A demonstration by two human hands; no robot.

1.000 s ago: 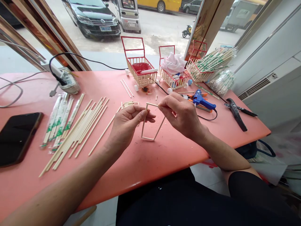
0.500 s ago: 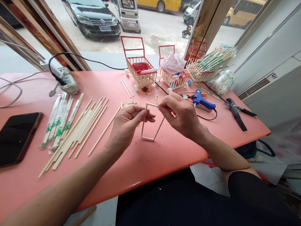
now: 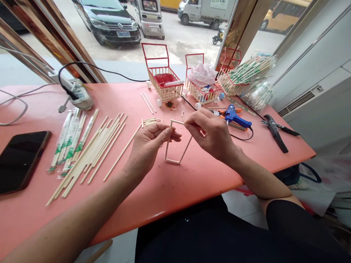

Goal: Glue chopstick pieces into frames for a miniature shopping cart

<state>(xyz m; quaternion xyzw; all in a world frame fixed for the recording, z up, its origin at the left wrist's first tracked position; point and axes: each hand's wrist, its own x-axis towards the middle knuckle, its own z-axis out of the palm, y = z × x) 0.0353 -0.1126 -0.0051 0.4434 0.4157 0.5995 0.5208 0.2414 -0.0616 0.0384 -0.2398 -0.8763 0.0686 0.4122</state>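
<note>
Between my hands is a small four-sided frame of pale wooden sticks (image 3: 173, 161), held up over the table. My left hand (image 3: 153, 140) pinches its upper left corner between thumb and fingers. The upper right corner is in the closed fingers of my right hand (image 3: 210, 129), which hide that joint. Just behind my left hand lie several short cut sticks (image 3: 150, 121). One long stick (image 3: 122, 153) rests beside my left wrist. Past my right hand lies a blue glue gun (image 3: 236, 118), its nozzle toward the hand.
Chopsticks (image 3: 93, 153), wrapped chopsticks (image 3: 67, 140) and a phone (image 3: 22, 160) lie left on the pink table (image 3: 131, 208). Small stick carts (image 3: 168, 87) stand at the back near a power strip (image 3: 79, 95). Black cutters or clips (image 3: 275, 133) lie at the right.
Both hands and the stick frame stay almost still. Outside the window, a grey truck has come into view where a yellow bus was. The view has shifted very slightly.
</note>
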